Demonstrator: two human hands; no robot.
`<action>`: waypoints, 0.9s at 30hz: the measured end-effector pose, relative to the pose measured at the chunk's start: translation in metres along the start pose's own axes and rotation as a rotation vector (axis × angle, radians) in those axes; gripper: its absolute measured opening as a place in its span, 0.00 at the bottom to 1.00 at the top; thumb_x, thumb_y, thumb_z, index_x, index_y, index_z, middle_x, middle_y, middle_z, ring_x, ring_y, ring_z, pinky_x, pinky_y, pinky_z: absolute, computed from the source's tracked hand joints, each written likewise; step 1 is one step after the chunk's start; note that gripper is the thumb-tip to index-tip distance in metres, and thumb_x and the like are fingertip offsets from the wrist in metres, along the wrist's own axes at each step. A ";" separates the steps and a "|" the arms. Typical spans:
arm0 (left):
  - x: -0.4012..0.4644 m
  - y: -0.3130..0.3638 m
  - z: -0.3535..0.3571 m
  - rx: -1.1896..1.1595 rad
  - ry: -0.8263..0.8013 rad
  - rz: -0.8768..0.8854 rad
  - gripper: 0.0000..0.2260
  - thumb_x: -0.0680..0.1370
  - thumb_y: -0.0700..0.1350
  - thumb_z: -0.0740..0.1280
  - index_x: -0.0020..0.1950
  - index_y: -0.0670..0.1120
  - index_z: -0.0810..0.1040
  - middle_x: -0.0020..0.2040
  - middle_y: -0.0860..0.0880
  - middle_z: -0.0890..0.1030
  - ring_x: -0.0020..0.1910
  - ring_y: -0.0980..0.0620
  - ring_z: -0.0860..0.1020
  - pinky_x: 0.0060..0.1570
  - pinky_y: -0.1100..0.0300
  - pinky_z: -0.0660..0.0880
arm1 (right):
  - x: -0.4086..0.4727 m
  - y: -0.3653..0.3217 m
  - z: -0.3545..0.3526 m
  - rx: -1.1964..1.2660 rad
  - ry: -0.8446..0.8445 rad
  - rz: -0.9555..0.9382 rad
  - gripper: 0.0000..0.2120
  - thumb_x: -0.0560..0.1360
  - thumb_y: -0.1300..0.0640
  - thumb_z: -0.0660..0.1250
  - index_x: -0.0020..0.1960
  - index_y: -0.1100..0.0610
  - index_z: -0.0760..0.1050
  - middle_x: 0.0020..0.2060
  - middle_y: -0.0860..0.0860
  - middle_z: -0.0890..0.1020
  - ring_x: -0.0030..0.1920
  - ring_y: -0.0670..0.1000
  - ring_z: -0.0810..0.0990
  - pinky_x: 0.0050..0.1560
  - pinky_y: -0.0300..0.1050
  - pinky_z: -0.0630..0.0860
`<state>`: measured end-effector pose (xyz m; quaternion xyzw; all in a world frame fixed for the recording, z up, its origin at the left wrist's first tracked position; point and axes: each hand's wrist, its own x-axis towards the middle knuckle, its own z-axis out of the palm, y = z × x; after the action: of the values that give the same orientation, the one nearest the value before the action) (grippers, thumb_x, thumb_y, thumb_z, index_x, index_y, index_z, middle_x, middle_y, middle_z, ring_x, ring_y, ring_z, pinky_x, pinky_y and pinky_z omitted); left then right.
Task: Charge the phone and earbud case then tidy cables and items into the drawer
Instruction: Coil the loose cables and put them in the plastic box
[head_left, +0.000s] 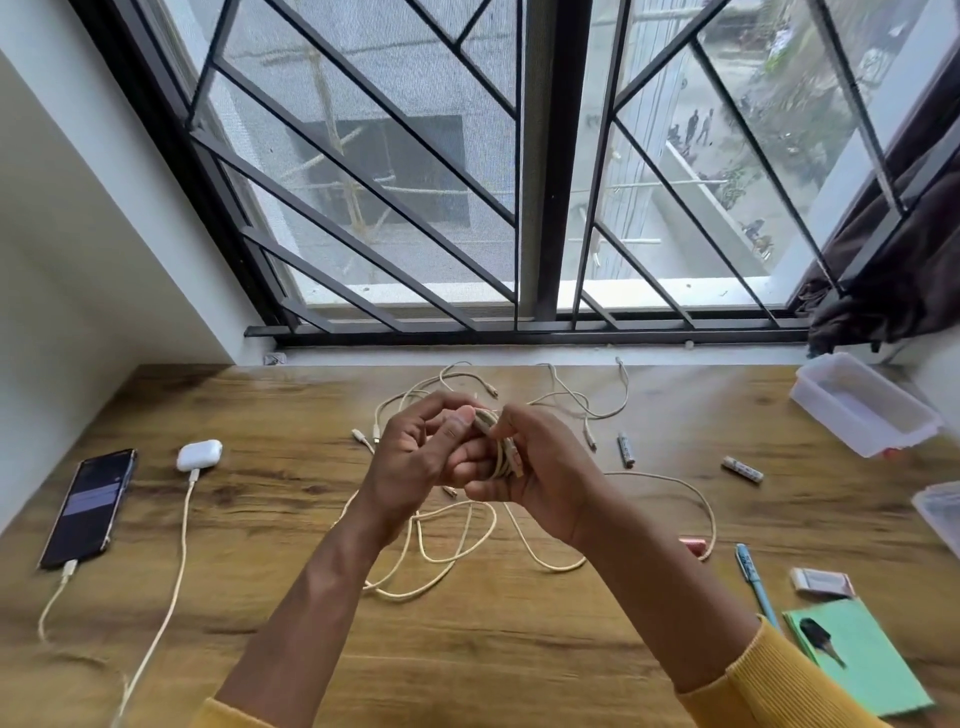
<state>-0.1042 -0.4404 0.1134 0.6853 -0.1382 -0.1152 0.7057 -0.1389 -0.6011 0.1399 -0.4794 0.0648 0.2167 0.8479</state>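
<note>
Both hands (415, 452) (535, 467) grip a coiled cable (498, 441) above the desk (260, 597).

two bare forearms reach into view from the bottom edge, ending in the left hand (415, 457) and the right hand (540, 467). no rings, watch or bands show on either wrist. each arm wears a mustard-yellow knit sleeve with fine ribbing, pushed up toward the elbow: the right sleeve (779, 686) bunches at about 5 o'clock, the left sleeve (228, 717) just peeks in at about 7 o'clock.
</note>
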 end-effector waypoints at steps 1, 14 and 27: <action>0.000 0.000 0.001 0.006 0.008 0.008 0.07 0.86 0.42 0.66 0.59 0.42 0.82 0.41 0.45 0.82 0.31 0.53 0.74 0.34 0.58 0.77 | 0.000 0.000 0.002 -0.009 0.012 -0.005 0.23 0.77 0.61 0.52 0.62 0.73 0.78 0.39 0.61 0.81 0.35 0.52 0.81 0.34 0.43 0.81; 0.002 0.004 0.003 0.128 -0.008 -0.066 0.17 0.83 0.56 0.62 0.52 0.43 0.77 0.41 0.42 0.81 0.37 0.44 0.83 0.40 0.38 0.85 | -0.007 -0.004 0.000 -0.194 0.203 -0.192 0.08 0.82 0.67 0.63 0.59 0.59 0.70 0.39 0.59 0.80 0.32 0.53 0.80 0.22 0.41 0.73; -0.003 0.009 0.002 0.112 -0.081 -0.066 0.22 0.87 0.56 0.61 0.60 0.35 0.74 0.48 0.38 0.80 0.45 0.39 0.84 0.54 0.41 0.84 | -0.009 -0.001 -0.015 -0.360 0.227 -0.307 0.10 0.81 0.61 0.70 0.59 0.67 0.76 0.46 0.61 0.85 0.43 0.54 0.82 0.30 0.42 0.75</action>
<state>-0.1081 -0.4407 0.1222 0.7227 -0.1502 -0.1584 0.6558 -0.1454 -0.6173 0.1356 -0.6479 0.0465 0.0384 0.7593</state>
